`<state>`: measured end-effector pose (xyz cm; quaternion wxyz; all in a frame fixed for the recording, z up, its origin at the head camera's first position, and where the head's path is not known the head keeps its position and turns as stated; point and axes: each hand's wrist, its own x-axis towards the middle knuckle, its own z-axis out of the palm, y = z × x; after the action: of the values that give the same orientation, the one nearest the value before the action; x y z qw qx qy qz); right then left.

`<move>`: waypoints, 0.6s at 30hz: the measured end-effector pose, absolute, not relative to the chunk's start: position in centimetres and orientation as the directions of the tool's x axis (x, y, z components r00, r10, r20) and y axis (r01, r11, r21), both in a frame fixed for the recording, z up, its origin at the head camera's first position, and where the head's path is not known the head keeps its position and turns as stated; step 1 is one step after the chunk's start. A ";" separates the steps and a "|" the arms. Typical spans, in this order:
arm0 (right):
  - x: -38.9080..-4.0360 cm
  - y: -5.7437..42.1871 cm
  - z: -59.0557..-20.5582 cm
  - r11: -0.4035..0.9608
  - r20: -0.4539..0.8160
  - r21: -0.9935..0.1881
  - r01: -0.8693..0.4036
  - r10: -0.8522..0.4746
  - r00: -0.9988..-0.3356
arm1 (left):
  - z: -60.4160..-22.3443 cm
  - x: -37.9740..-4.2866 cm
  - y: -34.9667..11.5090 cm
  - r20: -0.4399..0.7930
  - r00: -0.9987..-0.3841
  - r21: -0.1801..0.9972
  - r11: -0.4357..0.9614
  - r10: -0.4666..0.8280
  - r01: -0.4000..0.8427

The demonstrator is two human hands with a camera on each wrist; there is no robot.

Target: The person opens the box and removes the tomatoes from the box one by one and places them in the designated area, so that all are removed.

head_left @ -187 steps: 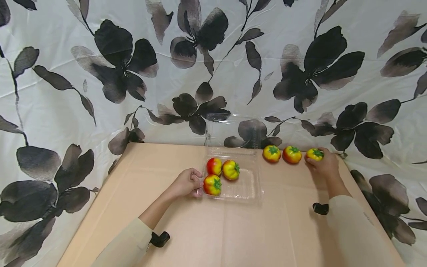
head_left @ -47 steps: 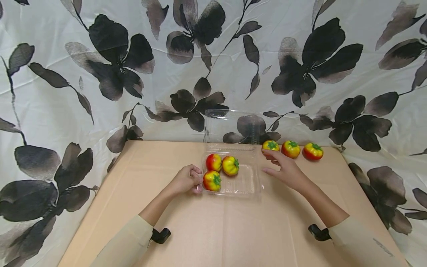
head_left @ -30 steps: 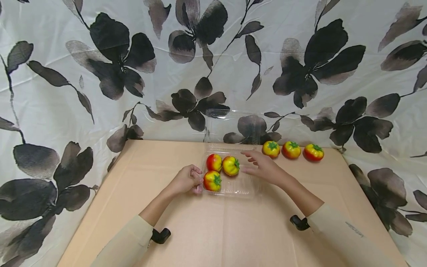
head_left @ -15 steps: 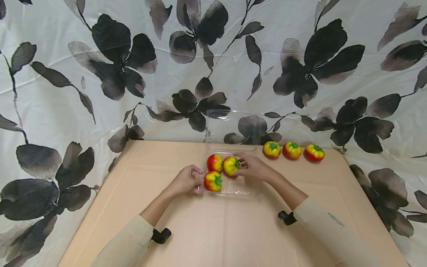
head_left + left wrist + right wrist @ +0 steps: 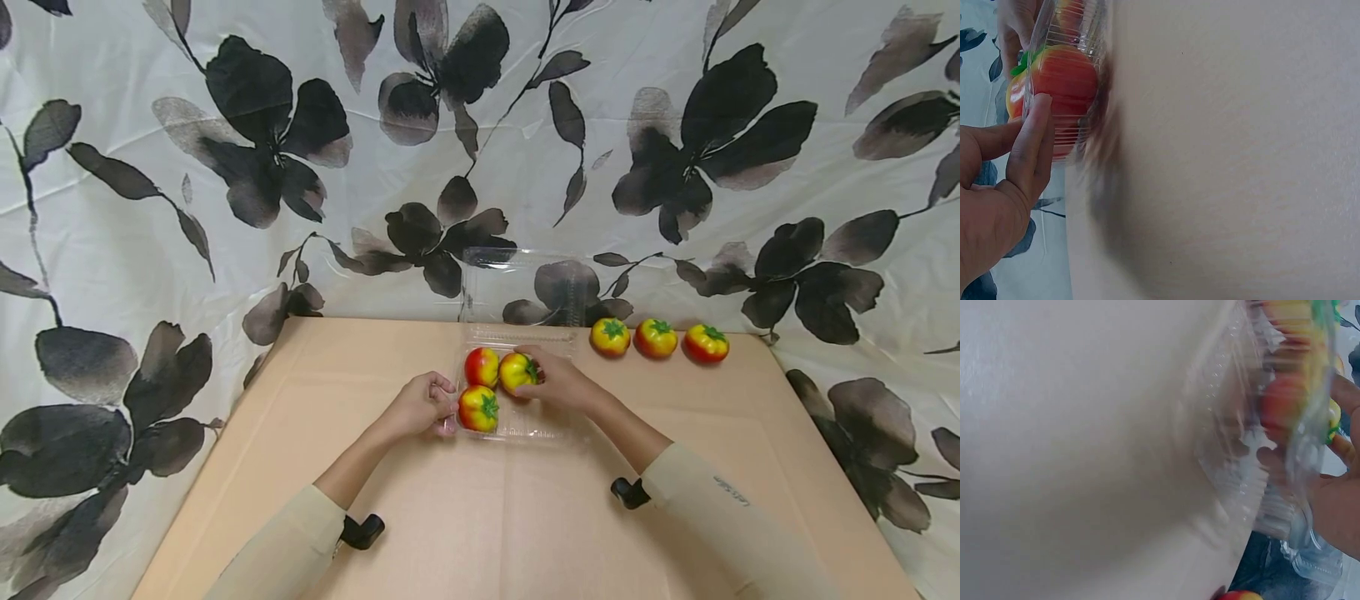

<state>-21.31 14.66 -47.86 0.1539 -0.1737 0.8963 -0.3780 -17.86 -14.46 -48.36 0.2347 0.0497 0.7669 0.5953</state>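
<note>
A clear plastic clamshell container point(image 5: 553, 427) sits on the table with its lid point(image 5: 525, 287) raised at the back. My left hand point(image 5: 416, 406) pinches the container's left rim between thumb and fingers, as the left wrist view also shows. Inside are three shiny red-and-yellow toy fruits with green leafy tops: one at back left point(image 5: 481, 367), one at front left point(image 5: 478, 408) and one to their right point(image 5: 516, 372). Thumb and fingers of my right hand point(image 5: 562, 381) grip that right-hand fruit from its right side. The right wrist view is blurred, with the hand point(image 5: 1338, 506) partly behind the clear wall.
Three more toy fruits, a left one point(image 5: 610, 337), a middle one point(image 5: 656, 338) and a right one point(image 5: 705, 343), stand in a row along the table's back edge. Behind the tan tabletop point(image 5: 480, 525) hangs a floral cloth point(image 5: 570, 50).
From beside the row of fruits my right hand has moved left, into the container, and closed round the right-hand fruit. The row's rightmost fruit was released earlier. My left hand stays at the rim.
</note>
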 end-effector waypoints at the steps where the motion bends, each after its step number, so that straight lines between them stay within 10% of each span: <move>1: -21.3 14.6 -48.1 0.649 -0.142 -0.736 -0.194 -0.427 -0.893 | -48.4 -17.9 -14.5 -0.298 -0.885 0.937 0.289 0.358 -0.199; 18: -21.1 13.5 -49.6 0.630 -0.124 -0.764 -0.138 -0.354 -0.927 | -48.7 -17.9 -14.5 -0.284 -0.889 0.942 0.277 0.360 -0.189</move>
<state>-21.12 13.47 -49.63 0.1325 -0.1379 0.8929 -0.4076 -17.89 -14.47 -48.65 0.2289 0.0558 0.7655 0.5988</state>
